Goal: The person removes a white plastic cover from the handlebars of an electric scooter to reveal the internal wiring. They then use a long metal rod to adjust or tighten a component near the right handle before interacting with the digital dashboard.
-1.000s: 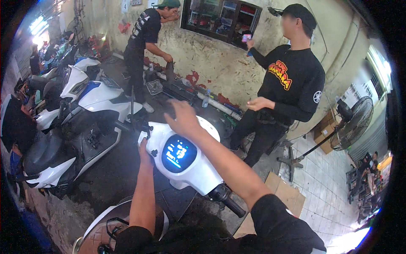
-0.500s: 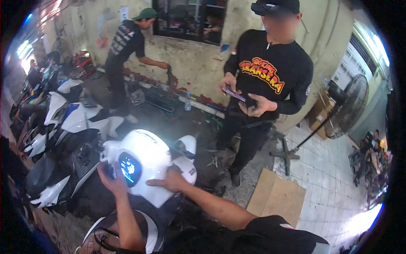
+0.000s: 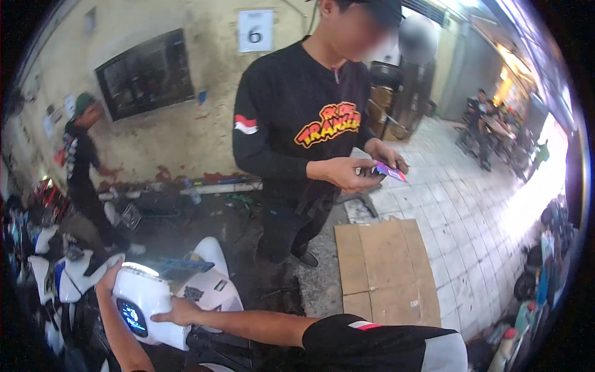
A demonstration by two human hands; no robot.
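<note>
A white scooter headlight housing with a lit digital dash display is between my hands at the lower left. Its lamp strip glows along the far edge. My left hand grips the housing's upper left side, its fingers partly hidden behind it. On the right side my right hand clasps the edge, thumb lying across the white face beside the display. Just beyond is the scooter's white front panel, with a dark windscreen piece above it.
Facing me stands a person in a black long-sleeved shirt, holding a small purple-and-pink card-like item. Another person in a green cap is by the wall. Flattened cardboard lies on white floor tiles. White scooter parts crowd the left.
My view has swung right, so the housing sits lower and farther left. My left hand has shifted from beside the display to the housing's upper edge. The person facing me appears closer.
</note>
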